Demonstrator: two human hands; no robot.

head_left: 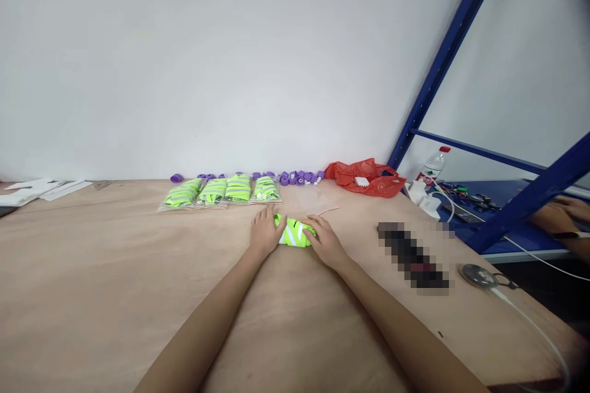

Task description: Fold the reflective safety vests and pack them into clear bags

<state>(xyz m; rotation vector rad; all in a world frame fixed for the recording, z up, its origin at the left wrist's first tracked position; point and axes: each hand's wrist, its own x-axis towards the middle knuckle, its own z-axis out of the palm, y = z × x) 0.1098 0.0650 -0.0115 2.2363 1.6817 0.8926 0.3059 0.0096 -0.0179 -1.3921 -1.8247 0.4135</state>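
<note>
Fingers (263,215) on both hands look loosely curled, gripping the neon bundle (294,234) between them, just below centre of the head view. Left hand (264,236) covers its left end, right hand (328,244) the right. Long axis runs sideways, hand to hand, so neither's nearer, both touching.

A plain pale wall (198,61), evenly lit, fills the upper frame. A wooden counter (92,295) spans the lower frame. At upper right a blue post (447,49) slants downward, joined by a crossbar (479,150); beyond, at right, lies a blue surface (500,190), dark beneath.
</note>
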